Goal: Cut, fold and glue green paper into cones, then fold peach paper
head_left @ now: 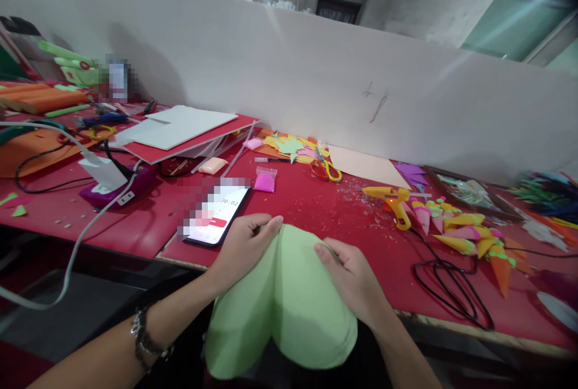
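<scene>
A light green foam sheet (284, 304) is bent double into two bulging lobes at the near edge of the red table (343, 214). My left hand (241, 247) pinches its top left edge with closed fingers. My right hand (352, 277) grips the top right edge, thumb on the sheet. A phone (217, 214) with a lit screen lies just left of my left hand.
A yellow glue gun (392, 199) with a black cord (447, 286) lies to the right, next to several coloured paper cones (469, 238). Scissors (326, 169), foam scraps, a pink packet (264, 181), white and red sheets (180, 127) and a charger (106, 175) lie behind. A white wall backs the table.
</scene>
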Demonstrator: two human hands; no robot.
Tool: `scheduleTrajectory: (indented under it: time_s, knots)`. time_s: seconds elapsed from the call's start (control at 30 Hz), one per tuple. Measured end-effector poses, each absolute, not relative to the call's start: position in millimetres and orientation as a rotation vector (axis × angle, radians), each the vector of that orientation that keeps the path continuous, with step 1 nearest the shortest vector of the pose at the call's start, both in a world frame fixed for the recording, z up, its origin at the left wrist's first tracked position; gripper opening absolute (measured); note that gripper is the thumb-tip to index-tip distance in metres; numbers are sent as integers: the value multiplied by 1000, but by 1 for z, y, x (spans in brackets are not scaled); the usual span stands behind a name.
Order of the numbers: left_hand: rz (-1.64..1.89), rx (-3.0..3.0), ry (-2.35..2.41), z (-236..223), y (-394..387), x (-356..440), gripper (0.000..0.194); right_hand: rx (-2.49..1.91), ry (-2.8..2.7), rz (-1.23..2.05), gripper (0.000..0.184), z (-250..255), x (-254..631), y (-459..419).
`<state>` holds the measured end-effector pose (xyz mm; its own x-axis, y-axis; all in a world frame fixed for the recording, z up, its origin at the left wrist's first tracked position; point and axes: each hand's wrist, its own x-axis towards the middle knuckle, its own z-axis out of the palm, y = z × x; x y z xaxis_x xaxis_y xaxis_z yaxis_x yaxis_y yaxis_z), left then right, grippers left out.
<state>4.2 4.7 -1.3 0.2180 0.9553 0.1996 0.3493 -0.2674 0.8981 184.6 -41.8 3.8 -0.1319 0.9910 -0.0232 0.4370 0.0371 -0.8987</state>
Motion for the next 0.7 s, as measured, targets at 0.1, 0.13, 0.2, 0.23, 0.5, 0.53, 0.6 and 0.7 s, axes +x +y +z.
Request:
scheduleTrajectory:
  time_s: [0.1, 0.13, 0.2, 0.23, 0.5, 0.53, 0.6, 0.7]
  knots:
    - [1026, 1754, 1197, 0, 6, 3, 37, -1477, -1641, 1024, 35, 5, 187, -42]
    - [1002, 1763, 1189, 0, 6, 2, 35, -1481, -1630, 1018, 35, 5, 188, -42]
    - [954, 1798, 1201, 0, 7, 0, 34, -1493, -1601, 1000, 35, 6, 192, -41]
    - [939, 1819, 1220, 0, 8, -2, 34, -1499, -1588, 988, 34, 7, 195, -41]
    - [928, 1936, 1266, 1, 11, -11, 37, -1502, -1561, 1000, 35, 10, 204, -38]
    - [927, 1935, 1271, 0, 10, -10, 37, -1501, -1556, 1015, 35, 10, 204, -38]
    - [925, 1926, 1277, 0, 10, -10, 36, -1502, -1551, 1026, 35, 11, 204, -38]
    - [926, 1911, 1278, 1, 11, -10, 36, -1495, -1548, 1019, 34, 11, 205, -39]
